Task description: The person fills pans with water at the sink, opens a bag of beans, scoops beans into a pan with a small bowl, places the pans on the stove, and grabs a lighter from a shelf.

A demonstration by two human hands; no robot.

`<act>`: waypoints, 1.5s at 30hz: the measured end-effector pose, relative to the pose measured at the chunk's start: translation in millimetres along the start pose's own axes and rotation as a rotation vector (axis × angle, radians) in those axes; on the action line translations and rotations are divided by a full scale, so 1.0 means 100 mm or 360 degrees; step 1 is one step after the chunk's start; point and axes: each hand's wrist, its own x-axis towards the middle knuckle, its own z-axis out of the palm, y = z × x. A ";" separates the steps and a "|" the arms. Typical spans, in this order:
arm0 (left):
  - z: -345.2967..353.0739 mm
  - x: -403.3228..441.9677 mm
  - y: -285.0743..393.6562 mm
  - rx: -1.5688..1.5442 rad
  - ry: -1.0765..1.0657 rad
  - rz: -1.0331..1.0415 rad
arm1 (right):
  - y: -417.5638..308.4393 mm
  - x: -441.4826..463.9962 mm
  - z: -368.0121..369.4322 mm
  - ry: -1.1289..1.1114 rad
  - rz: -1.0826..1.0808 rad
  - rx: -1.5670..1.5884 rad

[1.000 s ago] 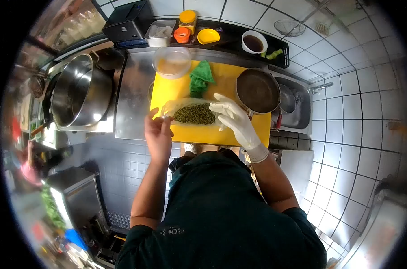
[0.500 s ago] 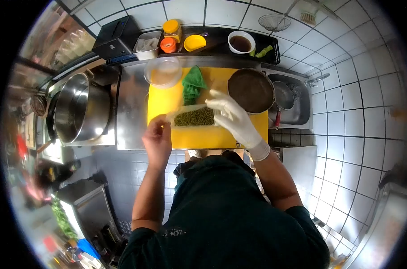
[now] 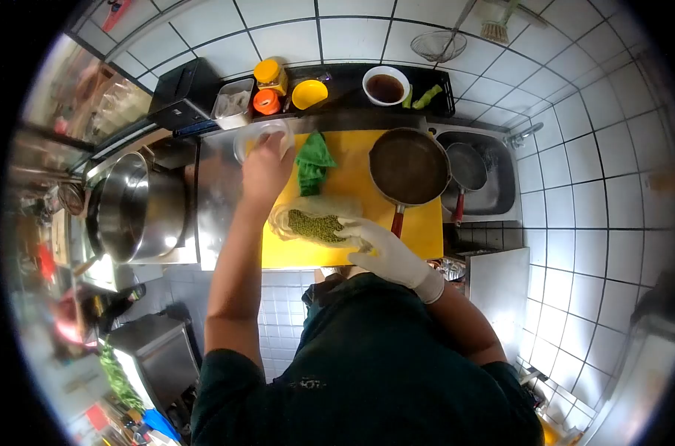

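Note:
A clear plastic bag of small green beans (image 3: 313, 225) lies on the yellow cutting board (image 3: 278, 256). My right hand (image 3: 388, 254), in a white glove, closes on the right end of the bag, its fingertips partly hidden by the plastic. My bare left hand (image 3: 268, 167) has reached the round clear plastic tub (image 3: 242, 141) at the board's upper left. Its fingers bend over the near side of the tub, and their tips are hard to make out. A crumpled green cloth (image 3: 314, 158) lies between the tub and a dark pan (image 3: 409, 167).
At right is a sink (image 3: 501, 189) with a smaller pan (image 3: 467, 167) in it. A big steel pot (image 3: 148, 212) stands left. Along the back shelf are a yellow-lidded jar (image 3: 269, 73), a yellow bowl (image 3: 309, 94) and a white bowl of dark liquid (image 3: 386, 85).
My left hand has left the bag and moved up to the tub. My gloved right hand has come down onto the bag, which lies lower and more bunched. The camera view has shifted slightly.

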 end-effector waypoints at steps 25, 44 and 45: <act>0.92 0.95 -0.09 0.0311 -0.0186 -0.0016 | 0.11 0.00 -0.16 0.0029 -0.0117 -0.0017; 1.26 1.68 -0.21 0.0622 -0.0407 -0.0539 | 0.17 -0.05 -0.13 0.0073 -0.0087 -0.0086; 1.29 1.67 -0.22 0.0622 -0.0400 -0.0521 | 0.15 -0.06 -0.15 0.0060 -0.0048 -0.0036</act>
